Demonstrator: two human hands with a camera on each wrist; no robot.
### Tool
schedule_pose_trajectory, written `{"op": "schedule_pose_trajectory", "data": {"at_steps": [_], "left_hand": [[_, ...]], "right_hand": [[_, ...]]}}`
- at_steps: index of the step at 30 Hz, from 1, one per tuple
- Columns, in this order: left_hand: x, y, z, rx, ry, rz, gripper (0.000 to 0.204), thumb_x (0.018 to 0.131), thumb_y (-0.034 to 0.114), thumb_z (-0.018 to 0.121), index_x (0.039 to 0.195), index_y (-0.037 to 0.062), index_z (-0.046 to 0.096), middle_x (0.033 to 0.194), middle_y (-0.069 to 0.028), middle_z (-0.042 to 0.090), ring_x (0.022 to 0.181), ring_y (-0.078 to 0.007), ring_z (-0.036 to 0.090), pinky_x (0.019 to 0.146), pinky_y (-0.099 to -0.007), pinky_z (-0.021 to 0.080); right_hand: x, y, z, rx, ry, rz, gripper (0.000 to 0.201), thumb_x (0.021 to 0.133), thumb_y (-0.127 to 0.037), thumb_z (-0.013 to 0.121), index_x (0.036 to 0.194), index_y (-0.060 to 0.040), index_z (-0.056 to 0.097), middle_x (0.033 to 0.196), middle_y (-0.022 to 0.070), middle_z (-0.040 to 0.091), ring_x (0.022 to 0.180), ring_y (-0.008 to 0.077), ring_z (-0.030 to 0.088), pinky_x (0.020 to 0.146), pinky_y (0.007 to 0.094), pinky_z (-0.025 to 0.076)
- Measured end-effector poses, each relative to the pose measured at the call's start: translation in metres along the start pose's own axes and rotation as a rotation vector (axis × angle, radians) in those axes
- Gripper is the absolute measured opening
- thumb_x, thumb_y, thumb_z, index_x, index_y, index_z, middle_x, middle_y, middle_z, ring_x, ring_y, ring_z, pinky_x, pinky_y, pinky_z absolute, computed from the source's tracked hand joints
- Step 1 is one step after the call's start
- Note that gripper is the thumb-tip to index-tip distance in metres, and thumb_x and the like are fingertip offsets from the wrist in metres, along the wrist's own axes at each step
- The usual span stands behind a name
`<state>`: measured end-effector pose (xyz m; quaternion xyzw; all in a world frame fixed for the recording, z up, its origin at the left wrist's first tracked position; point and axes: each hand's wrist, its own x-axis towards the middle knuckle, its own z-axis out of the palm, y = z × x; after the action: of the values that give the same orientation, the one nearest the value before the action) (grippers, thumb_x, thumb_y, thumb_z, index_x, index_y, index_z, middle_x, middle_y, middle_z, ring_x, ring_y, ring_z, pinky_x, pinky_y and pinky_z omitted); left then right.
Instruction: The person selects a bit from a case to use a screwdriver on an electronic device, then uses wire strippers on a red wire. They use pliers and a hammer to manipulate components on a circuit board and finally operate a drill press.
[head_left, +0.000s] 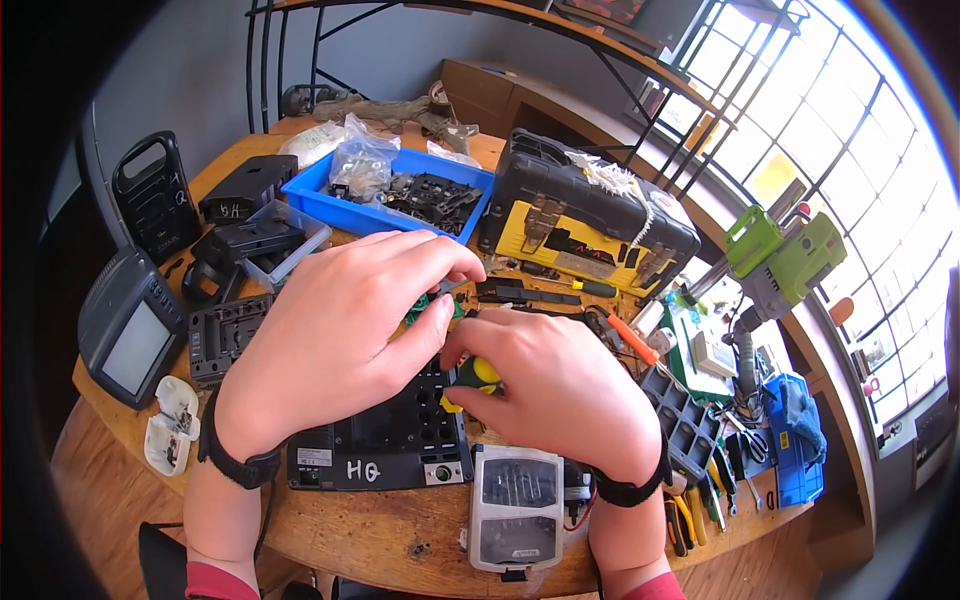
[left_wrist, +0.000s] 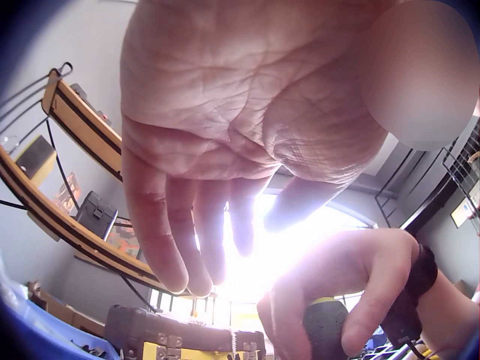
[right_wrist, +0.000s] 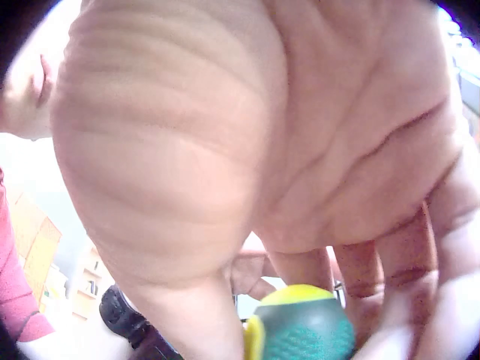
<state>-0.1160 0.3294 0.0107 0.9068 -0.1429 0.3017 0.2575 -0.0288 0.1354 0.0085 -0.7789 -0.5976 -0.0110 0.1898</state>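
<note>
My right hand [head_left: 560, 385] grips the green and yellow handle of a screwdriver [head_left: 480, 373], thumb on one side and fingers on the other. In the right wrist view the rounded handle end [right_wrist: 304, 324] shows below the palm; its shaft is hidden. Under both hands lies a black plastic housing [head_left: 400, 440] marked HQ in white. My left hand [head_left: 340, 310] hovers over the housing's far left part, its fingers loosely bent around nothing, as the left wrist view shows. Beyond its thumb, a bit of green board [head_left: 418, 308] peeks out.
A clear-lidded bit case [head_left: 515, 510] lies near the front edge. Behind stand a blue tray [head_left: 310, 190] of small parts and a black and yellow toolbox [head_left: 590, 220]. A monitor-like device [head_left: 130, 330] is at left; a green drill [head_left: 790, 265] and hand tools are at right.
</note>
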Motion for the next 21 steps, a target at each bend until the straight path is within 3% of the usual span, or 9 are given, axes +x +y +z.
{"op": "schedule_pose_trajectory", "data": {"at_steps": [2,6,8,15,18,21], "left_hand": [[0.0003,0.0002,-0.0004,-0.003,-0.013,-0.003,0.021,0.092,0.008,0.06,0.111,0.0039,0.067,0.101,-0.0128,0.07,0.089,-0.0312,0.068,0.078,-0.0397,0.056],[0.001,-0.0003,-0.0006,0.008,-0.028,-0.011,0.022,0.092,0.009,0.061,0.113,0.0039,0.067,0.103,-0.0133,0.07,0.09,-0.0312,0.069,0.079,-0.0396,0.057],[0.0005,0.0,0.0003,0.004,-0.012,-0.021,0.024,0.092,0.01,0.062,0.115,0.004,0.067,0.105,-0.0136,0.071,0.093,-0.0313,0.069,0.08,-0.0391,0.058],[0.001,0.0009,0.0002,0.006,-0.013,-0.012,0.025,0.093,0.01,0.062,0.117,0.0043,0.067,0.107,-0.0135,0.072,0.095,-0.031,0.07,0.08,-0.0386,0.059],[0.0015,0.0012,0.0,0.008,-0.019,-0.016,0.026,0.093,0.011,0.062,0.117,0.0044,0.066,0.108,-0.0133,0.072,0.094,-0.0308,0.07,0.08,-0.0388,0.059],[0.001,0.001,-0.0003,0.014,-0.023,-0.026,0.026,0.093,0.011,0.062,0.117,0.0046,0.066,0.108,-0.0131,0.072,0.093,-0.0306,0.071,0.08,-0.0388,0.059]], "right_hand": [[0.0025,-0.0065,-0.005,-0.057,-0.025,0.162,0.023,0.082,-0.018,0.079,0.1,-0.0079,0.07,0.095,0.01,0.067,0.086,0.0344,0.069,0.077,0.045,0.056],[0.0044,-0.0016,-0.0006,0.011,0.047,0.053,0.022,0.081,-0.016,0.078,0.099,-0.0073,0.069,0.095,0.0097,0.067,0.086,0.0351,0.069,0.078,0.0452,0.056],[0.0034,-0.0067,-0.0047,0.057,-0.041,0.022,0.019,0.081,-0.014,0.076,0.097,-0.0068,0.069,0.096,0.0096,0.068,0.087,0.0357,0.069,0.079,0.0454,0.056],[-0.0009,-0.003,-0.0015,0.08,-0.033,0.012,0.016,0.081,-0.012,0.074,0.096,-0.0073,0.07,0.098,0.0112,0.067,0.091,0.0354,0.069,0.079,0.0462,0.056],[0.0007,-0.0034,0.0006,-0.038,-0.044,0.117,0.022,0.08,-0.012,0.074,0.102,-0.0078,0.071,0.1,0.0114,0.067,0.091,0.0355,0.069,0.079,0.0464,0.056],[0.0017,-0.0031,-0.0005,-0.05,0.056,0.071,0.014,0.082,-0.009,0.071,0.097,-0.0065,0.07,0.096,0.0126,0.066,0.086,0.0336,0.071,0.076,0.0444,0.057]]}}
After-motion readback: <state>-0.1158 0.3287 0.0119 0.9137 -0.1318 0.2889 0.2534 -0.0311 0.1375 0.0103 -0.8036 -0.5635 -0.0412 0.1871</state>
